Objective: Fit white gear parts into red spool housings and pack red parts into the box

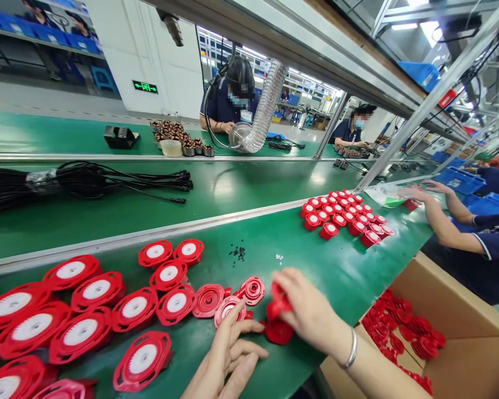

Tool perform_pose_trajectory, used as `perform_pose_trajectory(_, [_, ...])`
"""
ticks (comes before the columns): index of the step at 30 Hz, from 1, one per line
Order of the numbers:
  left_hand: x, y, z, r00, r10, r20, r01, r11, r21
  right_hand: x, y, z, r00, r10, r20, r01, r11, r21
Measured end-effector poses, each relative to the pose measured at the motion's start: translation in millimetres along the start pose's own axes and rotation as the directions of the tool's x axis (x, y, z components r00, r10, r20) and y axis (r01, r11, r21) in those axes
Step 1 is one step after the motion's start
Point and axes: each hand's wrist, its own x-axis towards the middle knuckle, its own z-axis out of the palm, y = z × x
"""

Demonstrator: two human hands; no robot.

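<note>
My right hand, with a silver bangle at the wrist, grips a red plastic part, slightly blurred. Directly beneath it sits another red piece; whether the two touch I cannot tell. Close by on the left, my left hand is open, fingers stretched out. Its index fingertip reaches a round red part with a pale ring, partly covered by the finger. Around it lie a red round cover and a ringed red part. Red housings with white fan discs spread over the left side.
Small black pieces and white bits lie on the green bench. Red units stand in rows farther right. A cardboard box holds red parts. Black cables lie beyond the metal rail. A co-worker's hands work at right.
</note>
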Motion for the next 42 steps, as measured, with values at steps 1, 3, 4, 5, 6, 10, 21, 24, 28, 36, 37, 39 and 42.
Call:
perform_pose_trajectory(1, [1.3,0.1,-1.6,1.000,0.009,-0.005,-0.009,1.000,-0.002,-5.3,19.9,1.9,0.987,0.142,-0.069,-0.149,0.982,-0.115])
perform_pose_trajectory(3, [3.7,-0.2,-4.9,1.000,0.014,-0.011,-0.015,1.000,-0.008,-17.4,64.3,4.5,0.946,0.281,-0.158,-0.310,0.928,-0.206])
perform_pose_trajectory(4, [4.6,-0.3,-6.1,1.000,0.012,-0.010,-0.012,1.000,-0.009,-23.9,86.2,4.9,0.926,0.325,-0.192,-0.365,0.901,-0.237])
perform_pose_trajectory(5, [5.3,-0.4,-6.7,1.000,0.006,-0.009,-0.006,1.000,-0.006,-30.5,106.2,4.8,0.904,0.364,-0.222,-0.416,0.870,-0.265])
perform_pose_trajectory(6, [5.5,-0.3,-6.9,1.000,0.002,-0.009,-0.002,1.000,-0.001,-36.9,123.5,4.0,0.882,0.403,-0.244,-0.462,0.838,-0.289])
perform_pose_trajectory(10, [4.3,2.2,-5.2,1.000,0.022,-0.021,-0.022,1.000,0.021,-52.1,156.5,-3.8,0.812,0.508,-0.286,-0.582,0.733,-0.351])
perform_pose_trajectory(21, [7.9,9.5,-15.7,1.000,0.004,0.029,-0.006,0.998,0.067,14.0,73.2,18.1,0.969,0.246,0.016,-0.246,0.969,-0.020])
perform_pose_trajectory(24, [9.1,9.7,-17.5,1.000,0.010,0.006,-0.011,0.996,0.085,21.5,64.2,37.8,0.972,0.221,0.075,-0.221,0.975,-0.009])
perform_pose_trajectory(28, [8.0,10.6,-21.6,0.998,0.050,0.032,-0.057,0.968,0.245,22.2,66.1,46.7,0.974,0.203,0.102,-0.202,0.979,-0.018])
perform_pose_trajectory(36, [15.3,5.9,3.2,0.835,0.307,0.457,-0.543,0.322,0.776,12.2,73.1,41.9,0.987,0.127,0.100,-0.137,0.986,0.098])
perform_pose_trajectory(37, [18.5,2.7,10.5,0.828,0.291,0.479,-0.549,0.246,0.799,11.2,74.1,42.3,0.988,0.123,0.091,-0.133,0.985,0.110])
perform_pose_trajectory(39, [24.7,-4.6,24.2,0.836,0.269,0.478,-0.524,0.129,0.842,9.9,75.7,43.9,0.990,0.120,0.072,-0.128,0.984,0.127])
perform_pose_trajectory(42, [29.7,-11.7,38.2,0.873,0.210,0.440,-0.460,0.054,0.886,8.5,77.0,47.2,0.991,0.123,0.046,-0.128,0.982,0.137])
